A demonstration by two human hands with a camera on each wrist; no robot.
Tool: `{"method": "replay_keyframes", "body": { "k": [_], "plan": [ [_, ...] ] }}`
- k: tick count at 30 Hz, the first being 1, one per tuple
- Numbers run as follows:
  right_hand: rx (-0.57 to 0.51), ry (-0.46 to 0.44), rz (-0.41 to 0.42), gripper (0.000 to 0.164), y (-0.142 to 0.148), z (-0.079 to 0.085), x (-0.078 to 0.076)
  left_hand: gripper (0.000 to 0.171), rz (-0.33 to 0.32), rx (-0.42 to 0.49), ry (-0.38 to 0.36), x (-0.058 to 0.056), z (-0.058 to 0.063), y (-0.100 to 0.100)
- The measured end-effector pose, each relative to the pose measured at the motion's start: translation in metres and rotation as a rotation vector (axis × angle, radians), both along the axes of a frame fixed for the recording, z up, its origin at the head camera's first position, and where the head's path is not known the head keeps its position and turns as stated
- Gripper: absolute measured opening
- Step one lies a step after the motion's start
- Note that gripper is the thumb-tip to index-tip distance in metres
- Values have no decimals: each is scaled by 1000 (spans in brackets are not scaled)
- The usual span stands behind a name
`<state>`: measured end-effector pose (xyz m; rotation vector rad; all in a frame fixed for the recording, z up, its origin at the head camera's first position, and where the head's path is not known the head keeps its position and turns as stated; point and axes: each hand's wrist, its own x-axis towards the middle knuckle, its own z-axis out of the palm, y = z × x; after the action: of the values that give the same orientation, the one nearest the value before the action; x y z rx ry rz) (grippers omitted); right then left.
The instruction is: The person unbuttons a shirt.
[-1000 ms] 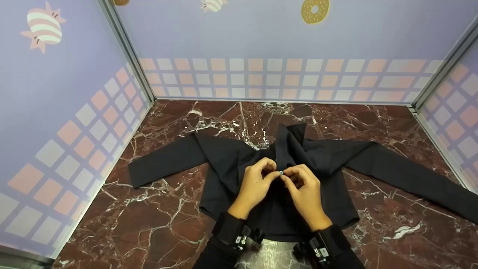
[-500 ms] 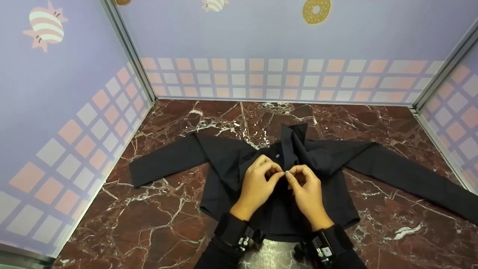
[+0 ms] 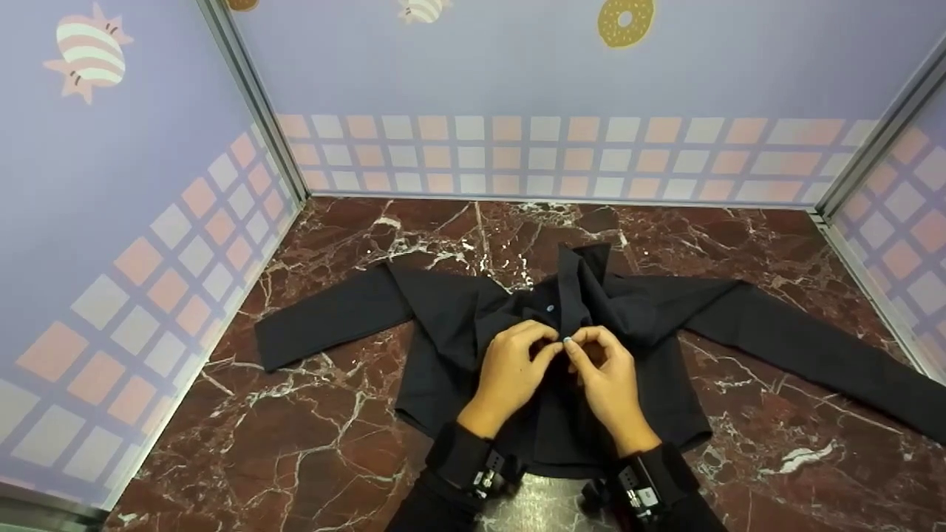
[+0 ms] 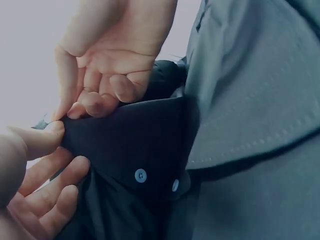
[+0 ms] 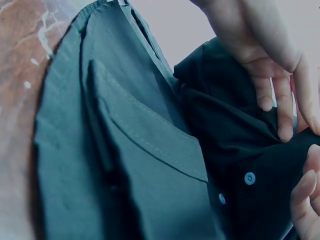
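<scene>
While left fingers (image 3: 545,355) and right fingers (image 3: 580,356) pinch its edge (image 4: 150,107), dark shirt (image 3: 669,391) (pale-blue buttons (image 4: 141,175)) lies rumpled.

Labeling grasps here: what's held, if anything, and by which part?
The dark shirt, by its front edge: left hand and right hand both pinch it there. A pale speck at the pinch may be a button; can't confirm.
</scene>
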<state>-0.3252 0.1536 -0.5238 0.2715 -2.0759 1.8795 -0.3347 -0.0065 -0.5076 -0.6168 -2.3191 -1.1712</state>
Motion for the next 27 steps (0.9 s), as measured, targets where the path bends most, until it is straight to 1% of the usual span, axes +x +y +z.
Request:
{"method": "replay_keyframes", "body": {
  "k": [2,4,7,11,14,19,21,23,27],
  "plan": [
    [4,-3,-3,12,0,0,-1,7,-47,44,-32,-2,0,0],
    [10,-1,-5,12,0,1,-1,8,-74,81,-61,-2,0,0],
    [19,7,-5,13,0,1,-2,8,-76,98,-77,-2,1,0],
    [42,16,-17,13,1,1,-2,7,-58,76,-63,-1,1,2],
    [53,1,-34,13,1,2,-2,7,-49,41,-44,-1,1,2],
    [54,-34,-64,12,0,1,0,7,-68,5,-23,-2,0,2],
    [74,-12,-80,10,0,0,0,7,-74,19,-26,-2,0,2],
    [107,28,-102,7,0,0,-1,7,-69,45,-35,-3,-1,2],
    [147,98,-120,4,-1,-1,-3,5,-56,109,-77,-2,0,1]
  ]
}}
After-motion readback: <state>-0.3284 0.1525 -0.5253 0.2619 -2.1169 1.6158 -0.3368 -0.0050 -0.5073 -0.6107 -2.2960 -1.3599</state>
